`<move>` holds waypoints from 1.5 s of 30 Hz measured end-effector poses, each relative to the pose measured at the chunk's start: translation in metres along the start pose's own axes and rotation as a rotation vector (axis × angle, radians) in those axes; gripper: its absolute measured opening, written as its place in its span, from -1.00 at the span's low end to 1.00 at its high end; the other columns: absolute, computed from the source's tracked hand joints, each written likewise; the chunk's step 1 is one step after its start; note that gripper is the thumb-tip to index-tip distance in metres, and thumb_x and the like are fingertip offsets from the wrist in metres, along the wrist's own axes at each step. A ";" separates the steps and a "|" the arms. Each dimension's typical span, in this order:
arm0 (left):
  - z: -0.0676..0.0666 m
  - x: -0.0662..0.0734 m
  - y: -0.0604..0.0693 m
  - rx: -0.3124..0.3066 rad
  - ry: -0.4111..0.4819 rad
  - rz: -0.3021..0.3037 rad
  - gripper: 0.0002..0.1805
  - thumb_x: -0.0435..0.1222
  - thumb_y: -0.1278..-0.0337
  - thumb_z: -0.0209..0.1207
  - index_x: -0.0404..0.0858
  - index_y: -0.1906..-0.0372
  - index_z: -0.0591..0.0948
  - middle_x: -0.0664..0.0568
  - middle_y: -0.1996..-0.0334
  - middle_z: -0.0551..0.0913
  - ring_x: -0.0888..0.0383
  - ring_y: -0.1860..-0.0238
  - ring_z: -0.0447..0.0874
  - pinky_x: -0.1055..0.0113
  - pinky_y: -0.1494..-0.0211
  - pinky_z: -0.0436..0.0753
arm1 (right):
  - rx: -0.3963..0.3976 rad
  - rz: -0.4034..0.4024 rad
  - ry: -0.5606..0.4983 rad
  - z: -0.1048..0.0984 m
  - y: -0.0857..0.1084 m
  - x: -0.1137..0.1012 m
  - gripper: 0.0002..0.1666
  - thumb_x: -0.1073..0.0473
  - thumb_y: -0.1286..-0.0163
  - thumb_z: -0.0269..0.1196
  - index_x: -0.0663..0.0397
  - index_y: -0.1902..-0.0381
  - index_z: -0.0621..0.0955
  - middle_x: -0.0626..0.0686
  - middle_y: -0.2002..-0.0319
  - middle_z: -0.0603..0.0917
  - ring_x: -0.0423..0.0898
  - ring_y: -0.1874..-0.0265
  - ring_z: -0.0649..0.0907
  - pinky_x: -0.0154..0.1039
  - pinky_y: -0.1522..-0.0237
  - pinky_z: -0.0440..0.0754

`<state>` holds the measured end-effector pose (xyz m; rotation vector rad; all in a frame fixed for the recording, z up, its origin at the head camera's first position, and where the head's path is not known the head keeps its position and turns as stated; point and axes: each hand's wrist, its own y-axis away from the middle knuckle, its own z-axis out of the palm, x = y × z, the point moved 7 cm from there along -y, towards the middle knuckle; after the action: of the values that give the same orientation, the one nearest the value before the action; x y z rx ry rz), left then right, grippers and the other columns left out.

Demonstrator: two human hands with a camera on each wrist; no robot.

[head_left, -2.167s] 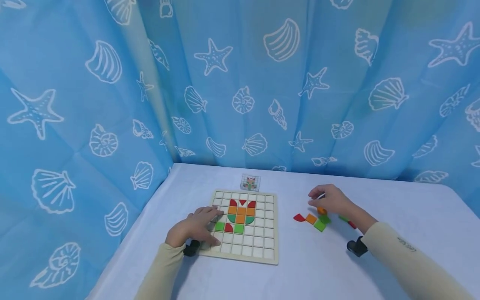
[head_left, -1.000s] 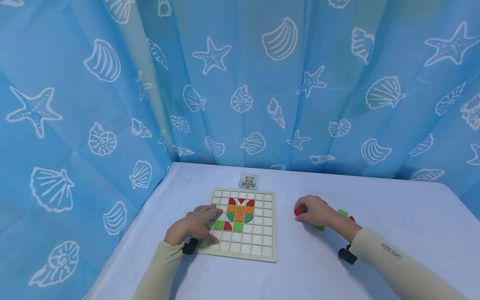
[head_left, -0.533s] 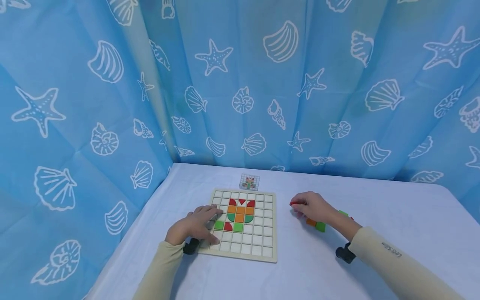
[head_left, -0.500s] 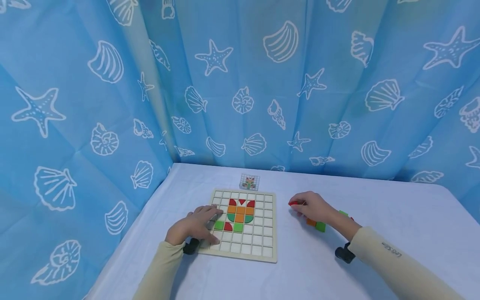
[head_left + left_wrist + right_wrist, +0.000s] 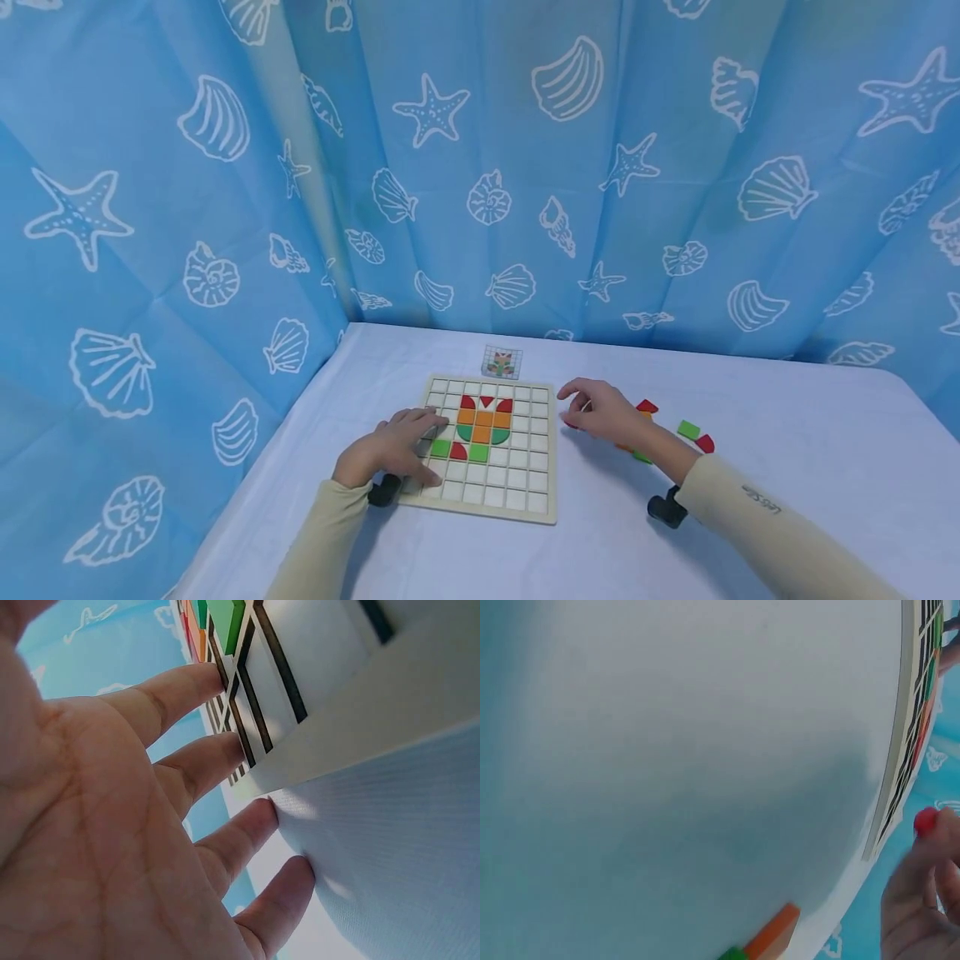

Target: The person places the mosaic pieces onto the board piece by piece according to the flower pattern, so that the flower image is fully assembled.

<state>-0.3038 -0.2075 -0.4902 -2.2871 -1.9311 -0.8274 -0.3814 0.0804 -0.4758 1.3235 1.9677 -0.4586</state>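
Right wrist: right hand [image 5: 913,907] pinches red piece [image 5: 925,821] near board [image 5: 897,735].

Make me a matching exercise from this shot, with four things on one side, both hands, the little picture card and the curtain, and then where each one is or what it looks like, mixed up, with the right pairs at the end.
Column one:
1. left hand
2. right hand
3. picture card
4. curtain

Column two:
A. lies just beyond the far edge of the grid board
B. blue with a white print
C. holds a red piece
D. rests at the left edge of the grid board

Right pairs: 1-D, 2-C, 3-A, 4-B
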 end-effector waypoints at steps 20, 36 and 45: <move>0.001 -0.002 0.000 0.003 -0.012 0.001 -0.05 -0.05 0.17 0.53 0.00 -0.42 0.36 -0.06 -0.52 0.21 -0.15 -0.52 0.04 -0.34 -0.47 0.06 | -0.091 -0.035 -0.135 0.044 -0.013 -0.025 -0.91 0.21 -0.25 0.40 0.07 0.30 0.70 -0.01 0.37 0.69 -0.12 0.42 0.58 -0.33 0.41 0.61; 0.001 0.000 -0.001 0.005 -0.015 0.012 -0.05 -0.04 0.19 0.54 0.01 -0.42 0.36 -0.04 -0.51 0.22 -0.14 -0.52 0.05 -0.34 -0.47 0.08 | -0.201 -0.168 -0.099 0.073 -0.011 -0.053 -0.93 0.22 -0.23 0.42 0.06 0.34 0.72 -0.08 0.45 0.74 -0.17 0.44 0.63 -0.30 0.36 0.62; 0.000 0.001 0.000 0.006 -0.014 0.009 -0.06 -0.05 0.17 0.53 0.00 -0.42 0.36 -0.04 -0.51 0.21 -0.14 -0.52 0.05 -0.32 -0.47 0.08 | -0.193 -0.223 -0.011 0.075 -0.009 -0.059 -0.95 0.23 -0.25 0.41 -0.03 0.32 0.76 -0.14 0.44 0.72 -0.18 0.40 0.60 -0.34 0.32 0.61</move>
<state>-0.3035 -0.2064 -0.4893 -2.3026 -1.9239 -0.8059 -0.3497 -0.0096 -0.4860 0.9855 2.1027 -0.3684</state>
